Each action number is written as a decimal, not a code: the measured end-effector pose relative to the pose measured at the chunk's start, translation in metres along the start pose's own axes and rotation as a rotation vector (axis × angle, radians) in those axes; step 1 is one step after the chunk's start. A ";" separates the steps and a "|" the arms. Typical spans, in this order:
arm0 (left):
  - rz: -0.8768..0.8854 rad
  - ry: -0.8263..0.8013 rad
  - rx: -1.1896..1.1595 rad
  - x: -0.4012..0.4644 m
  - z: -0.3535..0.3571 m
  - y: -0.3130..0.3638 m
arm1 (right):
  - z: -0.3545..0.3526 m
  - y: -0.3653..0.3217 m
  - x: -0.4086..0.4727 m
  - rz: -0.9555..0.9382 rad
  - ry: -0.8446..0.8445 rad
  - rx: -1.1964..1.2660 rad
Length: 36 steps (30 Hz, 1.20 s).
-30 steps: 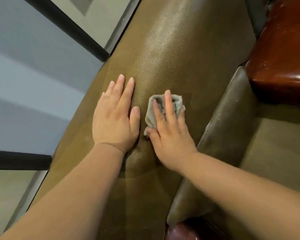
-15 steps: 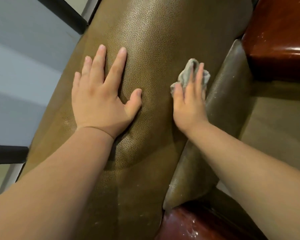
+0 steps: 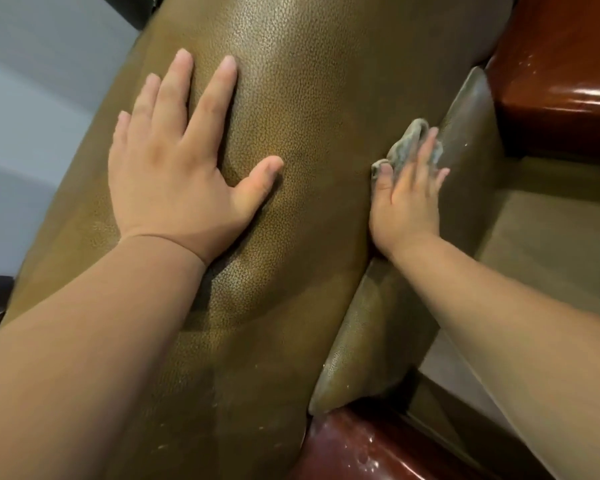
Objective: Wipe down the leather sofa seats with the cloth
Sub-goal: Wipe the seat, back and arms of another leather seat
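An olive-brown leather sofa cushion (image 3: 291, 116) fills the middle of the view. My left hand (image 3: 177, 168) lies flat on it, fingers spread and straight. A small crumpled grey cloth (image 3: 407, 143) sits at the cushion's right edge, in the crease against a darker leather cushion (image 3: 465, 116). My right hand (image 3: 407, 199) presses on the cloth with straight fingers, covering its lower part.
Glossy red-brown wooden armrests show at top right (image 3: 561, 71) and bottom right (image 3: 361, 448). A lower olive seat surface (image 3: 551, 244) lies to the right. Grey floor and a dark frame (image 3: 132, 12) are at the left.
My right hand has slid the cloth rightward from the middle of the cushion to its right edge crease. The view has come closer; my left hand stays flat on the leather.
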<state>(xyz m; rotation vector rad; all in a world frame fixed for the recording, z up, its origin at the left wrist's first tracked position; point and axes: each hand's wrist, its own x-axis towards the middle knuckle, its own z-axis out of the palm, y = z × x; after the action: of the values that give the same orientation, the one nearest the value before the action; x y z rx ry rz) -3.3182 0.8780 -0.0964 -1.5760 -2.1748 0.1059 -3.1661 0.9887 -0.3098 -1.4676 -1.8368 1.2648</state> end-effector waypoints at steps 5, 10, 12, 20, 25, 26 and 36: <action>-0.012 -0.030 -0.014 0.000 -0.007 0.004 | 0.015 0.014 -0.101 -0.093 -0.181 -0.182; 0.003 -0.005 -0.006 0.000 -0.003 0.002 | 0.004 0.021 -0.045 -0.135 -0.133 -0.292; 0.009 0.007 0.007 0.000 0.001 0.000 | -0.004 0.008 -0.004 0.036 -0.056 -0.239; -0.013 0.002 -0.006 -0.001 -0.005 0.005 | 0.018 0.032 -0.136 -0.203 -0.259 -0.482; 0.011 0.037 0.006 0.000 0.001 0.001 | 0.018 0.024 -0.064 -0.084 -0.061 -0.457; 0.009 0.042 0.006 0.000 0.002 0.002 | 0.021 0.025 -0.067 -0.074 -0.062 -0.451; 0.012 0.043 0.011 0.000 0.000 0.000 | 0.010 0.025 -0.042 -0.056 -0.007 -0.340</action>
<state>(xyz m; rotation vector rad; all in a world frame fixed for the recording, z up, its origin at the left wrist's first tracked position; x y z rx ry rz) -3.3184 0.8784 -0.0965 -1.5707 -2.1290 0.0870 -3.1479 0.9458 -0.3289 -1.5679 -2.1620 0.9646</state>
